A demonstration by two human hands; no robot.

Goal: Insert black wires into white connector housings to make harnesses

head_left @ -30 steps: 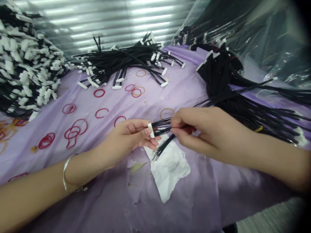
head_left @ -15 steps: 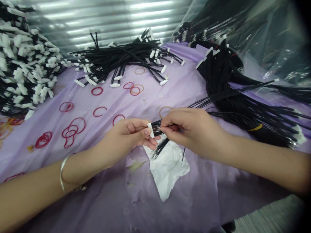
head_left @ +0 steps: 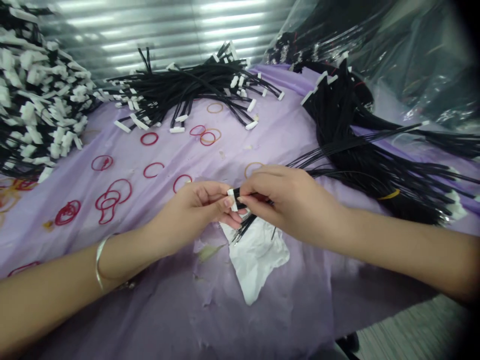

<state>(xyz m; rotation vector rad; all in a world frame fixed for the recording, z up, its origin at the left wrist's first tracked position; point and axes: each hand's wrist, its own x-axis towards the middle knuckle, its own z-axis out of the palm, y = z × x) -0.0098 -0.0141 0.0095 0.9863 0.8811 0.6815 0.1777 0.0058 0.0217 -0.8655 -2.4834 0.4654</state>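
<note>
My left hand (head_left: pixel 191 212) pinches a small white plastic connector (head_left: pixel 232 200) between thumb and fingertips. Black wires run from that connector into my right hand (head_left: pixel 288 200), whose thumb and forefinger are shut on them close to the connector. The stripped wire ends (head_left: pixel 240 232) of the short bundle poke down over a crumpled white paper sheet (head_left: pixel 258 260) below my hands. A long black wire bunch (head_left: pixel 348 150) lies beyond my right hand, and I cannot tell if it joins the held wires. A bangle (head_left: pixel 98 262) circles my left wrist.
A lilac plastic sheet (head_left: pixel 157 280) covers the table, with scattered red and tan rubber bands (head_left: pixel 112 197). Heaps of black wire harnesses with white connectors (head_left: pixel 187 90) lie at the back and left. Clear plastic bags (head_left: pixel 378 45) sit back right before a ribbed metal wall (head_left: pixel 150 35).
My right hand has moved left and now pinches the wires right next to the white connector. The view has shifted slightly, and my left hand keeps its hold on the connector.
</note>
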